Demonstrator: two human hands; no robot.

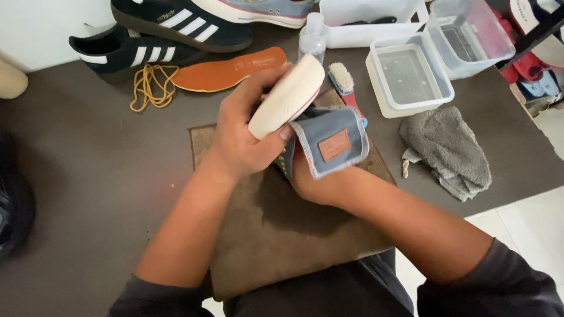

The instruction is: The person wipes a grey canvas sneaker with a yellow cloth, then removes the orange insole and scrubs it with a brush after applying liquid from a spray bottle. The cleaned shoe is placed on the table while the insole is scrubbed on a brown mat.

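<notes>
My left hand (244, 132) grips a grey-blue canvas sneaker (305, 117) by its cream rubber toe, holding it up over a brown cloth mat (282, 235). The shoe's tongue with a small brown patch hangs open toward me. My right hand (311, 179) is under and inside the shoe, mostly hidden by the tongue. A brush (345, 85) with pale bristles and a red handle lies just behind the shoe.
A clear tub of water (408, 79), a second clear tub (470, 35) and a white tray (370, 23) stand at the back right. A grey towel (449, 149), small clear bottle (312, 35), orange insole (229, 69), yellow laces (150, 85) and dark striped sneakers (141, 47) lie around.
</notes>
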